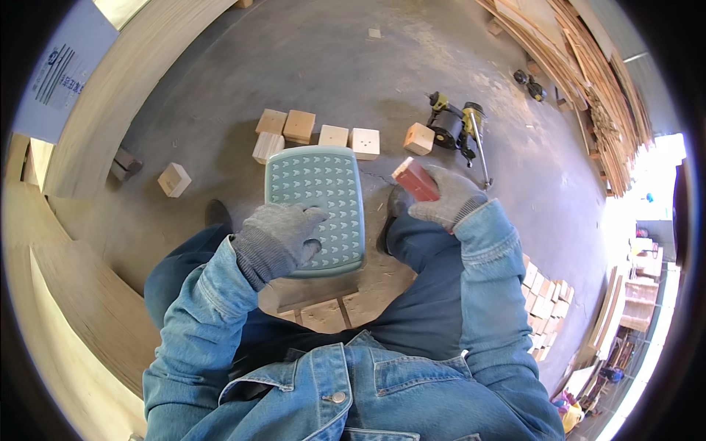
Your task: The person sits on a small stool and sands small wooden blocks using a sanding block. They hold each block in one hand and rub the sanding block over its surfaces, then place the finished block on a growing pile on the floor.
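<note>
My left hand, in a grey knit glove, is over the near left part of a grey-green plastic stool with a raised pattern on its top. Its thumb and forefinger are apart and nothing shows between them; the other fingers are partly hidden. To the right of the stool, above my right knee, my right hand, gloved alike, is closed around a small block with brick-red sides and a paler end. The block is tilted, its pale end pointing away to the left.
Several pale wooden blocks stand on the floor beyond the stool. One block is beside a yellow and black nail gun. Another block lies left. Stacked blocks are at right, boards along the far right, panels at left.
</note>
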Available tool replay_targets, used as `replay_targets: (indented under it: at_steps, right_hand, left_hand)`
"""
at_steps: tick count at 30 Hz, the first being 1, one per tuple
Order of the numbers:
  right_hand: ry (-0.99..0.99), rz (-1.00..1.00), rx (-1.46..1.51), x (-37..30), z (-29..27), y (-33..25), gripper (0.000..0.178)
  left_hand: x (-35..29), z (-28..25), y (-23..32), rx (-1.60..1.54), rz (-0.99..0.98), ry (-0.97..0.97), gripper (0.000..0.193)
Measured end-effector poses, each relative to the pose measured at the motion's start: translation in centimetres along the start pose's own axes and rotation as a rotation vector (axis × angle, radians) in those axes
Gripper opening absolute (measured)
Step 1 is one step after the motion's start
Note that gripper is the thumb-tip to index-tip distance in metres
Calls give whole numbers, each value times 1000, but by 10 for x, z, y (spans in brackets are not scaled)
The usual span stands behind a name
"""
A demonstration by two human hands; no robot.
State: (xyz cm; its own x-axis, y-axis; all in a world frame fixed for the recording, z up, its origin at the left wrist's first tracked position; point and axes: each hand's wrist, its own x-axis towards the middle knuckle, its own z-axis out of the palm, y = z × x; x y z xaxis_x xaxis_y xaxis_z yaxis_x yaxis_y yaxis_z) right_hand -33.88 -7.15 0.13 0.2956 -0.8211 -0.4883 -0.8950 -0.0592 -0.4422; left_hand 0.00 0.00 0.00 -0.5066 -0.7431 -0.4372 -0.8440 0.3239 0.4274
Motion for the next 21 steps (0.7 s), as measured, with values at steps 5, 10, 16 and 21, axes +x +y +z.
replay_targets:
  at_steps: [5, 10, 16, 21]
  right_hand:
    - [29, 45, -57, 1, 7, -1, 87]
    - [38, -1, -123, 10, 15, -8, 81]
    - [-10, -43, -154, 22, 29, -55, 80]
    - [-182, 31, -315, 22, 26, -106, 85]
  left_hand:
    - [-6, -4, 13, 19, -20, -28, 53]
    - [-9, -4, 10, 68, -28, -30, 53]
    - [-10, -5, 10, 108, -13, -120, 58]
    - [-12, -8, 14, 99, -41, -122, 62]
